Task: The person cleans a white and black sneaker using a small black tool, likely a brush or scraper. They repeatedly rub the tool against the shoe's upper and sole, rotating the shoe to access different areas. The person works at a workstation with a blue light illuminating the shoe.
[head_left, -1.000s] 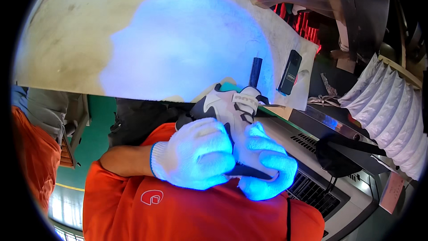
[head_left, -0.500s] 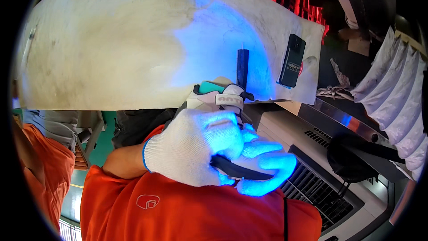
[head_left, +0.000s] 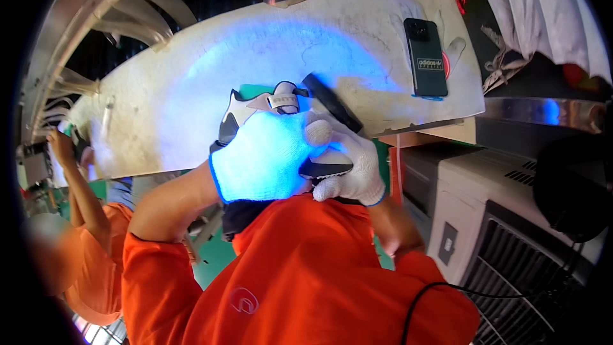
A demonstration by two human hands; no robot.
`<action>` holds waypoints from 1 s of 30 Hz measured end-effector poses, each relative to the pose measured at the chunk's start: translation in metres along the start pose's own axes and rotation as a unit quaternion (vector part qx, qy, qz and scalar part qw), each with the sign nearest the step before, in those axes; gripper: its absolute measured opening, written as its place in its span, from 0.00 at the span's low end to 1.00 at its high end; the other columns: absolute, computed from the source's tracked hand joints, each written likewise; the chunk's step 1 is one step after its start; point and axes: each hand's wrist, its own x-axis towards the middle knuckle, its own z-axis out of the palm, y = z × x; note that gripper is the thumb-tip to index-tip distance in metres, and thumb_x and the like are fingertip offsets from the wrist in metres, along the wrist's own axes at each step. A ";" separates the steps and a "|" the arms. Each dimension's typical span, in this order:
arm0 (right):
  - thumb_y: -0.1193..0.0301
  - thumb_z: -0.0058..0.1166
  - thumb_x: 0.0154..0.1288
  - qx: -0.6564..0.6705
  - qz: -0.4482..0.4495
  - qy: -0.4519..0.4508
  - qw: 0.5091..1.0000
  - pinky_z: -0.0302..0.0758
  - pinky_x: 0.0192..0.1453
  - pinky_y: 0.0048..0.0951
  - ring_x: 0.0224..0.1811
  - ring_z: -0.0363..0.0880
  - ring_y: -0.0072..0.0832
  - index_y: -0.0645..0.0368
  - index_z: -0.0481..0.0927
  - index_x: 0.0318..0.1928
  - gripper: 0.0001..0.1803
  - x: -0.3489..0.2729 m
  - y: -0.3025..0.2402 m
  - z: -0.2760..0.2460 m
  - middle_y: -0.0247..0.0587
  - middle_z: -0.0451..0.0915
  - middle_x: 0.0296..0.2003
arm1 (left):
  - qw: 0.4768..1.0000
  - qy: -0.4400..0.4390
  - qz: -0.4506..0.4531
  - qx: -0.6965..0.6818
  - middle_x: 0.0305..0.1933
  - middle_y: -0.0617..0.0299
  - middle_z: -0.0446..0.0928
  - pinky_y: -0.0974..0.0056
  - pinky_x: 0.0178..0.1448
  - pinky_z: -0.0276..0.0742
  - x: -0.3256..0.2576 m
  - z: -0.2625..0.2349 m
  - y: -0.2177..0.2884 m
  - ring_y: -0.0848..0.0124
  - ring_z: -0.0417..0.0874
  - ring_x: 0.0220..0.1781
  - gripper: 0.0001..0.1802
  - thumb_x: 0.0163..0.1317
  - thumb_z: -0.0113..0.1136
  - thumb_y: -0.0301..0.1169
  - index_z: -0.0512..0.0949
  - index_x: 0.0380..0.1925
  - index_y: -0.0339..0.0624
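Gripping a white-and-black sneaker [head_left: 268, 105] with both gloved hands, close to the chest, just over the near edge of the worn white worktable [head_left: 159, 108]. Left hand [head_left: 265, 156] in a white knit glove with a blue cuff, lit bright blue, fingers curled over the shoe's upper and side. Right hand [head_left: 348, 163] in the same kind of glove, fingers clenched around the sole end; a dark sole edge shows between the two hands. A black flat stick-like tool [head_left: 332, 102] angles up from the right hand across the shoe; can't tell if the fingers pinch it or if it only lies behind them. Shoe's heel tab and collar point away toward the table.

Blue light patch covers the table's middle, right behind the shoe. Black smartphone [head_left: 426, 57] lies flat on the table's far right part, well apart from the hands. Orange sleeves [head_left: 300, 268] fill the lower frame. Grey machine housing with a vent grille [head_left: 504, 230] sits to the right, below the table edge, with a black cable [head_left: 447, 291] running across it. Another person in orange [head_left: 76, 217] stands at far left, arm raised, blurred. White cloth [head_left: 543, 13] hangs at upper right.
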 end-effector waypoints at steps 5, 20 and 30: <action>0.55 0.86 0.57 -0.104 -0.068 0.035 0.992 0.88 0.64 0.43 0.58 0.93 0.47 0.59 0.88 0.55 0.31 0.009 -0.002 -0.003 0.47 0.90 0.60 | 0.998 -0.050 -0.030 -0.015 0.45 0.51 0.86 0.50 0.41 0.86 0.004 0.005 0.009 0.49 0.91 0.42 0.25 0.61 0.80 0.51 0.84 0.48 0.47; 0.61 0.87 0.59 -0.120 -0.084 0.062 0.987 0.87 0.71 0.45 0.65 0.92 0.44 0.68 0.88 0.67 0.39 -0.003 0.003 -0.002 0.58 0.91 0.61 | 0.999 0.002 -0.039 0.008 0.49 0.49 0.84 0.47 0.51 0.87 -0.024 -0.001 0.018 0.48 0.90 0.46 0.29 0.56 0.82 0.43 0.81 0.53 0.44; 0.60 0.87 0.59 -0.087 -0.020 0.050 0.995 0.79 0.80 0.43 0.74 0.86 0.46 0.67 0.86 0.70 0.42 -0.007 0.003 0.002 0.58 0.87 0.70 | 0.960 -0.062 -0.171 0.214 0.47 0.47 0.85 0.45 0.55 0.85 -0.056 -0.015 0.028 0.46 0.89 0.50 0.27 0.55 0.79 0.49 0.85 0.44 0.39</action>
